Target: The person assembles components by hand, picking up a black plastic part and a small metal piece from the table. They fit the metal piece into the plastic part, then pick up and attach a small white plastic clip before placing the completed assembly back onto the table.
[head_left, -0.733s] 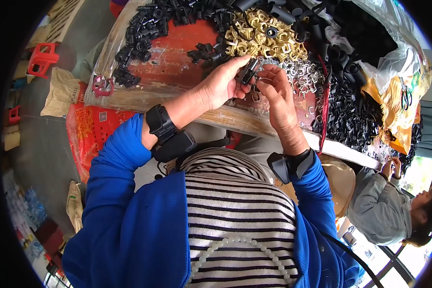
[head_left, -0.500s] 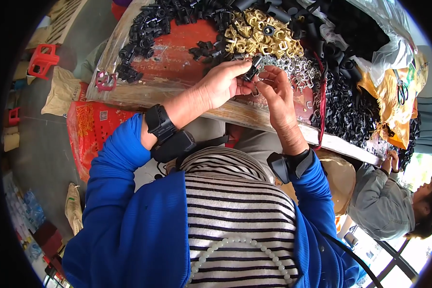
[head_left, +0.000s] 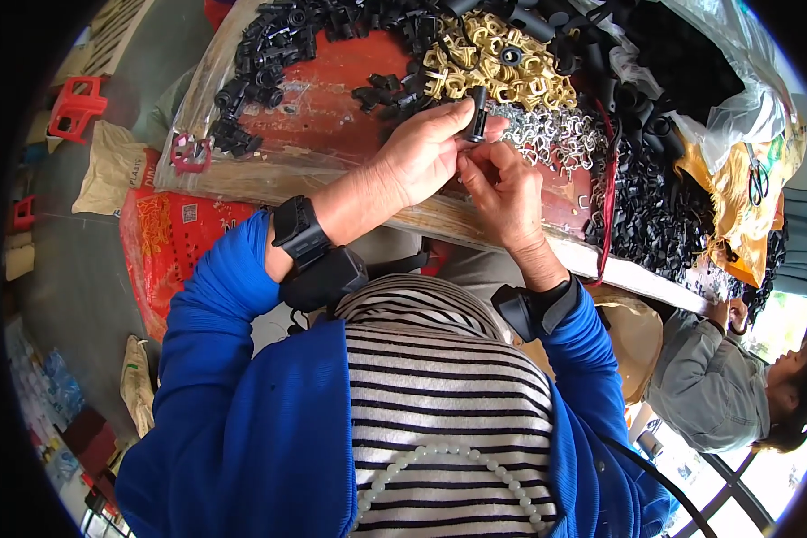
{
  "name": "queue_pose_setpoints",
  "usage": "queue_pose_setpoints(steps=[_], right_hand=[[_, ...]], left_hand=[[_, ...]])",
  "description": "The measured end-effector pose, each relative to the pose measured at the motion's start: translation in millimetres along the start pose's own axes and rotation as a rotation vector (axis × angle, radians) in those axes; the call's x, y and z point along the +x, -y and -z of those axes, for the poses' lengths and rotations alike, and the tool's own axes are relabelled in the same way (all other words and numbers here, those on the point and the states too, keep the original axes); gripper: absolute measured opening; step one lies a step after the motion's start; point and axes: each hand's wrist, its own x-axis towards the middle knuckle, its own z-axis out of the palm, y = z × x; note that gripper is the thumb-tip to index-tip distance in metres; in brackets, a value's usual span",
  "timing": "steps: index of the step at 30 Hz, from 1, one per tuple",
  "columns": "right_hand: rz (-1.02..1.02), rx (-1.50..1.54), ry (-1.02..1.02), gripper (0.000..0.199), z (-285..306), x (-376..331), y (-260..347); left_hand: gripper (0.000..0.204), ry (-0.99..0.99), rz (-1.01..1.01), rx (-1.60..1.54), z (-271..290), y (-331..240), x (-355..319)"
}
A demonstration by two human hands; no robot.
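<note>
Over the table's near edge, my left hand (head_left: 421,154) is closed round a black tubular plastic part (head_left: 479,118), its thumb along the side. The part stands nearly upright in the picture, its top end poking out above the thumb. Just to the right, my right hand (head_left: 508,190) has thumb and forefinger pinched together at the part's lower end. Whatever lies between those fingertips is too small and covered to make out. Beyond the hands are a heap of brass-coloured clips (head_left: 498,67) and a pile of silver bent-wire clips (head_left: 560,136).
Black fittings (head_left: 264,67) line the far left of the red tabletop (head_left: 332,94). Small black pieces (head_left: 659,220) are heaped at right, past a red cord (head_left: 608,202). Scissors (head_left: 757,175) lie on a yellow sack (head_left: 735,211). Another person (head_left: 713,386) works at the right end.
The black part has turned from a slant to nearly upright in my left hand. My right fingers, more spread before, have drawn into a pinch at its lower end.
</note>
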Motion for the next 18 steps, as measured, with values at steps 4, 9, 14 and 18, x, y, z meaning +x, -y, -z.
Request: queue_pose_setpoints(steps=[4, 9, 14, 18], right_hand=[[-0.043, -0.030, 0.019, 0.013, -1.0, 4.9, -3.9], [-0.038, -0.115, 0.031, 0.014, -0.5, 3.5, -3.1], [-0.006, -0.245, 0.013, 0.014, 1.5, -4.5, 3.8], [0.030, -0.121, -0.009, 0.011, 9.6, -12.8, 8.6]], left_hand=[[0.033, 0.043, -0.015, 0.044, -0.1, 1.4, 4.4], [0.032, 0.081, -0.010, 0.088, -1.6, 4.5, 1.4], [0.030, 0.076, -0.012, 0.084, -5.9, 9.1, -9.0], [0.026, 0.104, 0.018, 0.080, -9.0, 8.5, -19.5]])
